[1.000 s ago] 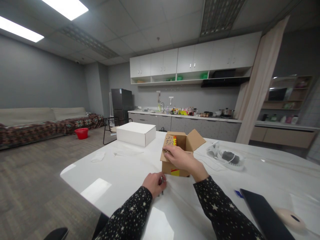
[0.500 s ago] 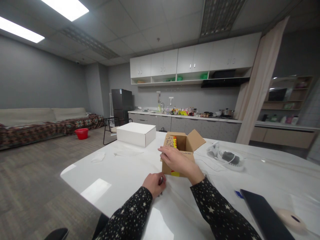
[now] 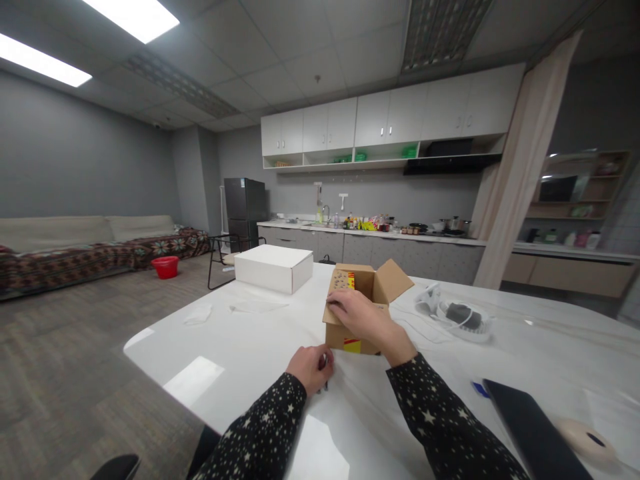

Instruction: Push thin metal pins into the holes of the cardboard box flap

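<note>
A small open cardboard box point(image 3: 373, 285) with red and yellow print stands on the white table point(image 3: 240, 347) in front of me. My right hand point(image 3: 367, 320) lies over its near flap, fingers curled on the flap's left edge. My left hand point(image 3: 311, 368) rests on the table just left of and below the box, closed around a small dark metallic object that is mostly hidden. Both arms wear dark sleeves with white stars.
A closed white box point(image 3: 273, 267) sits farther back on the left. A white device with cables point(image 3: 457, 315) lies right of the cardboard box. A dark laptop point(image 3: 535, 437) and a pale mouse point(image 3: 585, 443) are at near right. Kitchen counter behind, chair beyond the table.
My right hand slid slightly left along the box's near flap and back toward its edge, staying on the flap. My left hand has stayed in place.
</note>
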A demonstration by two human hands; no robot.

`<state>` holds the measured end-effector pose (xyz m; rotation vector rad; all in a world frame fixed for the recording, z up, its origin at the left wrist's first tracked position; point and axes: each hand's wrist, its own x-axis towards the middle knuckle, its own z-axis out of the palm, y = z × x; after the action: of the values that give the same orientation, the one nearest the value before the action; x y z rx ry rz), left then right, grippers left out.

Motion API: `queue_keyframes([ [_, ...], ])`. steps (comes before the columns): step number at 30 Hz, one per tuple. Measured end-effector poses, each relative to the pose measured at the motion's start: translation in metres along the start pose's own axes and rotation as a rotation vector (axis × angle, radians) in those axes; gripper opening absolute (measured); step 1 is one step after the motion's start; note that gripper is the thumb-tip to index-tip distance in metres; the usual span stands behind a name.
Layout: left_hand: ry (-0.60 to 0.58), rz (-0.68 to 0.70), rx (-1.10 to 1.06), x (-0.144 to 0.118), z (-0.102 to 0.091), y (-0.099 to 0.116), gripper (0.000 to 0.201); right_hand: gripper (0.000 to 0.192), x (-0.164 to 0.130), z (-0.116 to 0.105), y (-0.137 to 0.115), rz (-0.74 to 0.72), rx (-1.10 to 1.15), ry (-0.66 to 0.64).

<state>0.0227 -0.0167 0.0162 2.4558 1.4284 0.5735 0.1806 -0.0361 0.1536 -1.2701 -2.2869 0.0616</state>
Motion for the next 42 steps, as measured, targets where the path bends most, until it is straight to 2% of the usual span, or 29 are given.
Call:
queue_keyframes([
  [9, 0.005, 0.013, -0.013, 0.0, 0.0, -0.002, 0.018, 0.023, 0.003, 0.001, 0.006, -0.008, -0.055, 0.068],
  [15, 0.025, 0.012, -0.023, 0.001, 0.002, -0.004, 0.02, 0.022, 0.003, 0.002, 0.006, -0.01, -0.049, 0.069],
  [22, 0.028, -0.002, -0.055, 0.0, 0.002, -0.004, 0.019, 0.019, 0.001, -0.001, 0.006, 0.052, -0.099, 0.081],
  [42, 0.092, -0.005, -0.163, 0.001, 0.006, -0.008, 0.018, 0.014, 0.003, 0.002, 0.022, 0.128, -0.142, 0.081],
])
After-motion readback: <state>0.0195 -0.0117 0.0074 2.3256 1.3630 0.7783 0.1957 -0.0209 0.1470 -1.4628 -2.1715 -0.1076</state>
